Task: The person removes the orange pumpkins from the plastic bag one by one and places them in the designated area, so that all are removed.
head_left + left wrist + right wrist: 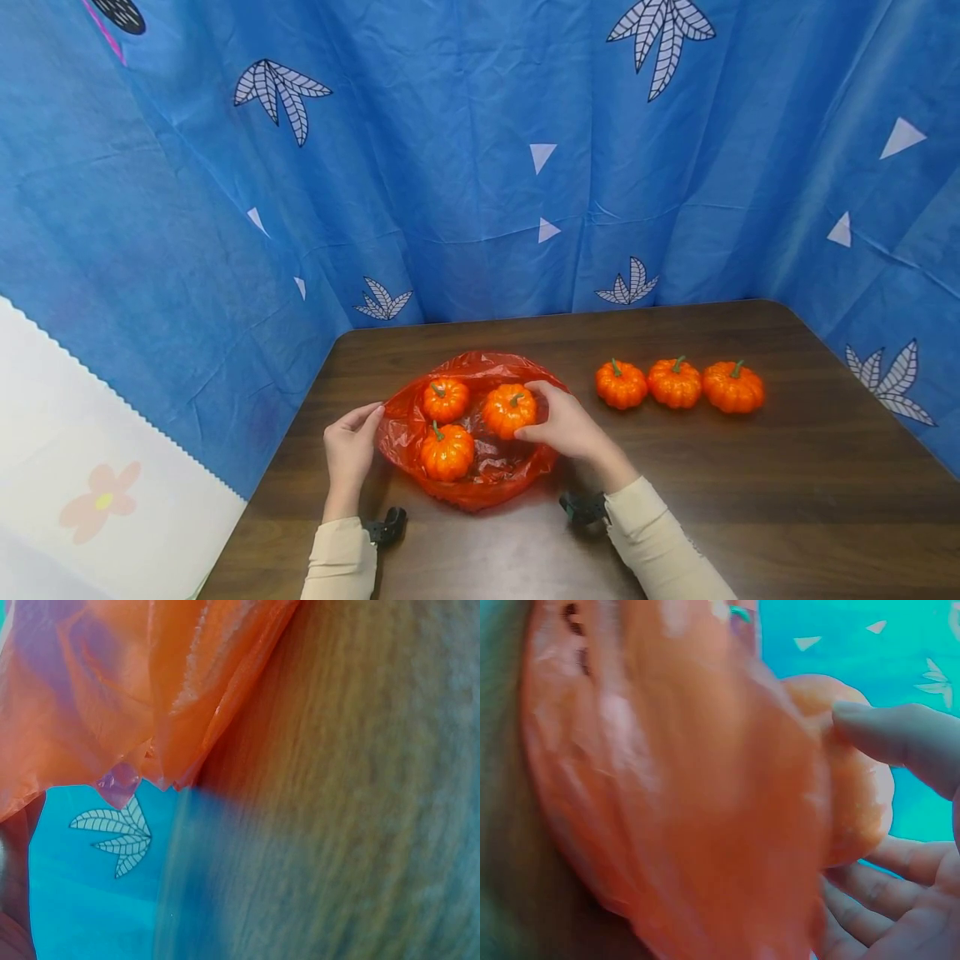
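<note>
A red plastic bag [491, 492] lies spread open on the table, with two small orange pumpkins inside, one at the back [446, 399] and one nearer the front [447, 453]. My left hand [350, 450] pinches the bag's left rim between thumb and fingers. A third pumpkin [504, 410] is in my right hand [566, 425], gripped between thumb and fingers over the right side of the bag's mouth. The right wrist view shows this pumpkin [859, 795] partly behind the bag's wall [705, 787]. In the left wrist view the bag [112, 690] covers most of the left hand.
Three more pumpkins, a left one [621, 384], a middle one [674, 383] and a right one [733, 387], stand in a row on the brown wooden table [750, 500], right of the bag. A blue curtain [480, 167] hangs behind the table.
</note>
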### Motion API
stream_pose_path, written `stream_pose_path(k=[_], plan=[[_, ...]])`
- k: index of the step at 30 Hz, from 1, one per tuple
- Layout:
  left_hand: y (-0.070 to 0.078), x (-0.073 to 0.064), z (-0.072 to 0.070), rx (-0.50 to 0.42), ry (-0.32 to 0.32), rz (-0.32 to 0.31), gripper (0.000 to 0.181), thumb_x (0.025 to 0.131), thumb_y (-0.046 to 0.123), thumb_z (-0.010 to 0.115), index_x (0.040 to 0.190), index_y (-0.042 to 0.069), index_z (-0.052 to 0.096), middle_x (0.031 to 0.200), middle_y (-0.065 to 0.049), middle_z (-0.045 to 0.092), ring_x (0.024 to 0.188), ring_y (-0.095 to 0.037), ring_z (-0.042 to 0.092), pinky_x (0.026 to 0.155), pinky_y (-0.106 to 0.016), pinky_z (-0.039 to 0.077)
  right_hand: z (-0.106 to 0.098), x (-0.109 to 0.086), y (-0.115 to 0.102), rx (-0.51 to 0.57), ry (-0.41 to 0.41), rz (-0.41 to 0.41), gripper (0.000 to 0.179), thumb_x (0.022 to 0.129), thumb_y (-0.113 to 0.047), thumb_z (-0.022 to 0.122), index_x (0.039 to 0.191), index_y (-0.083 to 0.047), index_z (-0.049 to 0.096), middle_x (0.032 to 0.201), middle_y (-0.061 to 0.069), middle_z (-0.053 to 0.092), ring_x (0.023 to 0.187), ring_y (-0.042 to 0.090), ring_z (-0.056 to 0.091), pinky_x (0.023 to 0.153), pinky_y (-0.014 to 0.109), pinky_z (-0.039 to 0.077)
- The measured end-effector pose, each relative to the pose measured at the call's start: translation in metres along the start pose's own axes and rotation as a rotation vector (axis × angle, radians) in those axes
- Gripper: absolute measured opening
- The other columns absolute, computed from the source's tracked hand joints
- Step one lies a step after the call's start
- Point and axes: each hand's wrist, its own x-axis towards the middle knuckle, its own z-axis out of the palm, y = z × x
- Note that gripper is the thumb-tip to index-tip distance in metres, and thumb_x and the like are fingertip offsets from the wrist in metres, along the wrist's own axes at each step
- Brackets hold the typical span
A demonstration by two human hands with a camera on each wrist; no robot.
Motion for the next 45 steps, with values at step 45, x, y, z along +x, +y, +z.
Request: stream_pose_path(k=[45], plan=[[0.000,0.000,0.001,0.011,0.007,0.014,0.037,0.093,0.039,0.071,0.112,0.008,0.077,0.114,-0.016,0.075,0.093,-0.015,0.074,0.076,-0.017,0.059,-0.135,-0.041,0.075,0.049,-0.161,0.040,0.077,0.088,-0.025,0.077,0.150,-0.003,0.037,0.153,0.028,0.039,0.134,0.050,0.047,0.107,0.057,0.047]])
